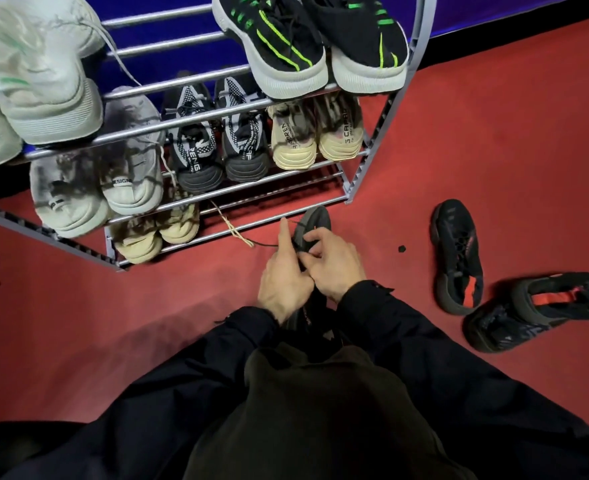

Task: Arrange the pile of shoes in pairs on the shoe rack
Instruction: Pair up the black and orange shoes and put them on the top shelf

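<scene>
I hold a black shoe [312,225] with its toe pointing at the shoe rack [217,188]. My left hand [284,275] and my right hand [334,263] both pinch its laces over the tongue, the left forefinger stretched out along a black lace. Two more black shoes with red marks lie on the red floor at the right: one flat [457,254], one tipped on its side [535,310]. On the rack stand pairs: black with green stripes [307,46], white [36,81], grey-white [106,174], black-and-white knit [217,140], beige [317,133], and beige on the lowest shelf [158,230].
The metal rack stands against a blue wall, its right leg [372,157] near the loose shoes. A beige lace [234,230] trails from the lowest shelf onto the red floor. A small black scrap [402,248] lies beside the flat shoe. My dark sleeves and lap fill the lower view.
</scene>
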A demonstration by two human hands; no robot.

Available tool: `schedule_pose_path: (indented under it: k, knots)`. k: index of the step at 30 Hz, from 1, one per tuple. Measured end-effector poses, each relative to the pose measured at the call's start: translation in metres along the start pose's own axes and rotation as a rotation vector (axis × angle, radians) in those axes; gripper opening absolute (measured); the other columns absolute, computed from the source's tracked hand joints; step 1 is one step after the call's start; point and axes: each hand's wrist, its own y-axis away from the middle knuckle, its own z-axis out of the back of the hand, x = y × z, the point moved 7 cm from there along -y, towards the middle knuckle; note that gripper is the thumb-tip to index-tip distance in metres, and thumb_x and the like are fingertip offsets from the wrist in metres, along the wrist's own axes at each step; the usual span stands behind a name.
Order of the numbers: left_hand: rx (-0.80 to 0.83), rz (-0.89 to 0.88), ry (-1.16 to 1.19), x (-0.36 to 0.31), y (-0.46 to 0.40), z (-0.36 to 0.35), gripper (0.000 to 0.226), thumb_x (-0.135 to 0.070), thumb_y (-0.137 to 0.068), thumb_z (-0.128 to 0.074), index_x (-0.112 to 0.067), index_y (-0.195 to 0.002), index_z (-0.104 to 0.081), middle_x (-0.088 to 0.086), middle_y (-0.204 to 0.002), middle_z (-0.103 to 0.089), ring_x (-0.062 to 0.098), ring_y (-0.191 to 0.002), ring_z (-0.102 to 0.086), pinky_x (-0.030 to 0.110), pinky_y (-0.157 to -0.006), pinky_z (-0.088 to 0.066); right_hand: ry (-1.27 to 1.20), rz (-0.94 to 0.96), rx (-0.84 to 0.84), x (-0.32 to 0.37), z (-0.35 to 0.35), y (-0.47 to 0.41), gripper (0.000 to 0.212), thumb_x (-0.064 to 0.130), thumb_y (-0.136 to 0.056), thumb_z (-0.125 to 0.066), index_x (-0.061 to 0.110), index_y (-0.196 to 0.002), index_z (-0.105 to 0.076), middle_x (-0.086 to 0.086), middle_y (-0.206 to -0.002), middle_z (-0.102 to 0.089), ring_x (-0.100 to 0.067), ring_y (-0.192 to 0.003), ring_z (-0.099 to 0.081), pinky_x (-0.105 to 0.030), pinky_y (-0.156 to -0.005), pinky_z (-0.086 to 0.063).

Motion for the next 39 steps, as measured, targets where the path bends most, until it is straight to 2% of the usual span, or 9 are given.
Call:
schedule_pose_path:
  k: [3,6,10,16,20,23,26,32,39]
  knots:
    - [-0.015,0.067,0.025,0.007,-0.005,0.001,0.106,-0.015,-0.084,-0.065,-0.031,-0.163,0.003,0.009,-0.135,-0.065,0.032,-0.122,-0.063,0.043,-0.104,-0.05,-0.158,-0.003,-0.037,-0.002,0.009,-0.005,0.01,0.023,-0.091,-0.066,0.029,-0.096,-0.071,0.009,-0.088,-0.071,-0.006,-0.08,-0.065,-0.025,-0.075,-0.05]
    - [-0.038,0.135,0.104,0.025,-0.015,0.009,0.094,-0.016,-0.085,-0.069,-0.025,-0.161,-0.014,0.003,-0.133,-0.066,0.025,-0.121,-0.064,0.037,-0.107,-0.048,-0.779,-0.12,0.048,-0.007,0.021,-0.006,0.017,0.004,-0.093,-0.057,0.014,-0.082,-0.065,0.002,-0.062,-0.058,-0.003,-0.051,-0.056,-0.017,-0.055,-0.045]
    - [-0.072,0.178,0.243,0.042,-0.023,0.015,0.066,-0.015,-0.082,-0.072,-0.024,-0.142,-0.046,-0.006,-0.121,-0.069,0.017,-0.116,-0.066,0.039,-0.11,-0.049,-1.327,-0.137,0.253,0.002,0.04,0.005,0.017,0.022,-0.091,-0.051,0.009,-0.089,-0.062,0.005,-0.05,-0.03,-0.014,-0.048,-0.034,-0.028,-0.068,-0.047]
    - [-0.101,0.296,0.412,0.065,-0.018,0.02,0.048,-0.014,-0.079,-0.075,-0.024,-0.122,-0.054,0.002,-0.112,-0.074,0.022,-0.101,-0.072,0.044,-0.098,-0.058,-1.19,-0.083,0.215,0.012,0.072,0.005,0.025,0.022,-0.103,-0.05,0.007,-0.098,-0.069,0.007,-0.048,-0.022,-0.007,-0.038,-0.017,-0.022,-0.048,-0.036]
    - [-0.09,0.223,0.561,0.047,-0.014,0.021,0.05,0.008,-0.094,-0.062,-0.019,-0.134,-0.048,-0.005,-0.113,-0.068,0.007,-0.098,-0.068,0.017,-0.079,-0.059,-0.998,-0.094,0.175,0.012,0.074,0.002,0.024,0.012,-0.1,-0.05,0.01,-0.115,-0.069,0.004,-0.05,-0.034,-0.007,-0.039,-0.021,-0.017,-0.039,-0.026]
    - [-0.157,0.217,0.602,0.047,-0.017,0.029,0.059,0.004,-0.094,-0.064,-0.013,-0.146,-0.043,-0.001,-0.117,-0.069,0.018,-0.108,-0.07,0.037,-0.098,-0.058,-1.115,-0.006,0.063,0.012,0.093,0.002,0.03,0.011,-0.097,-0.05,0.013,-0.122,-0.068,0.003,-0.054,-0.041,-0.008,-0.043,-0.024,-0.02,-0.043,-0.024]
    - [-0.221,0.269,0.592,0.063,-0.015,0.043,0.053,-0.003,-0.093,-0.068,-0.012,-0.141,-0.049,0.002,-0.117,-0.071,0.021,-0.106,-0.072,0.043,-0.1,-0.057,-1.234,0.075,-0.03,0.015,0.121,-0.001,0.027,0.018,-0.098,-0.049,0.012,-0.116,-0.069,0.002,-0.054,-0.033,-0.009,-0.046,-0.02,-0.024,-0.047,-0.015]
    - [-0.132,0.257,0.731,0.062,-0.011,0.037,0.046,0.007,-0.096,-0.058,-0.016,-0.136,-0.054,0.005,-0.12,-0.074,0.023,-0.102,-0.074,0.035,-0.086,-0.062,-0.78,0.043,0.079,0.025,0.073,-0.001,0.017,0.006,-0.099,-0.054,0.011,-0.104,-0.069,0.004,-0.055,-0.031,-0.004,-0.04,-0.024,-0.016,-0.038,-0.019]
    - [-0.064,0.208,0.763,0.041,-0.013,0.02,0.057,0.012,-0.095,-0.058,-0.01,-0.145,-0.044,0.003,-0.113,-0.071,0.01,-0.088,-0.073,0.021,-0.069,-0.06,-1.383,0.189,0.305,0.099,0.06,0.017,0.016,0.006,-0.099,-0.054,0.013,-0.103,-0.068,0.003,-0.07,-0.048,-0.007,-0.058,-0.043,-0.02,-0.054,-0.04]
